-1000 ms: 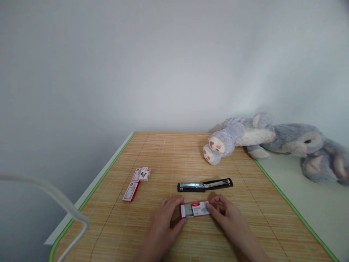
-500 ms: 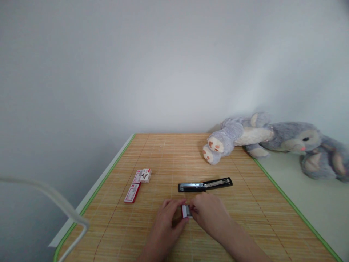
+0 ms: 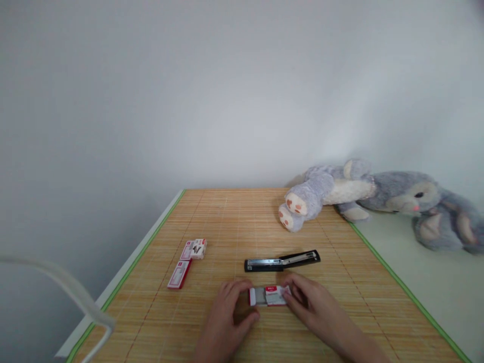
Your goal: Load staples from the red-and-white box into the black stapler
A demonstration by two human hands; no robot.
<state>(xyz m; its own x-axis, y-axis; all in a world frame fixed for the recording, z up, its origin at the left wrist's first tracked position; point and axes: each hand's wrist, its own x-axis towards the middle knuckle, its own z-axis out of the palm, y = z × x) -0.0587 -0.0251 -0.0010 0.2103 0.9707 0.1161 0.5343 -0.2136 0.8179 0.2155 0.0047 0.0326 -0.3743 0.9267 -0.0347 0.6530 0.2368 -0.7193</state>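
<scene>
A small red-and-white staple box (image 3: 273,290) lies flat on the bamboo mat, its sliding part pulled out to the left so that grey staples (image 3: 260,296) show. At its right end my right hand (image 3: 315,305) pinches it between thumb and fingers. My left hand (image 3: 232,317) curves around the left end with thumb and forefinger apart; the fingertip is close to the box corner, and whether it touches I cannot tell. Just beyond the hands lies a black stapler (image 3: 282,261), opened out with its metal magazine exposed.
Two flat red-and-white boxes (image 3: 179,275) and a small white box (image 3: 198,248) with a dark picture sit at the left. A grey plush rabbit (image 3: 348,189) lies along the back right. A white cable (image 3: 75,292) arcs across the lower left. The bamboo mat (image 3: 227,217) has green edging.
My right hand has shifted right and turned, uncovering the box, whose red-and-white printed part now shows. My left thumb has come away from the box. The camera view has shifted slightly.
</scene>
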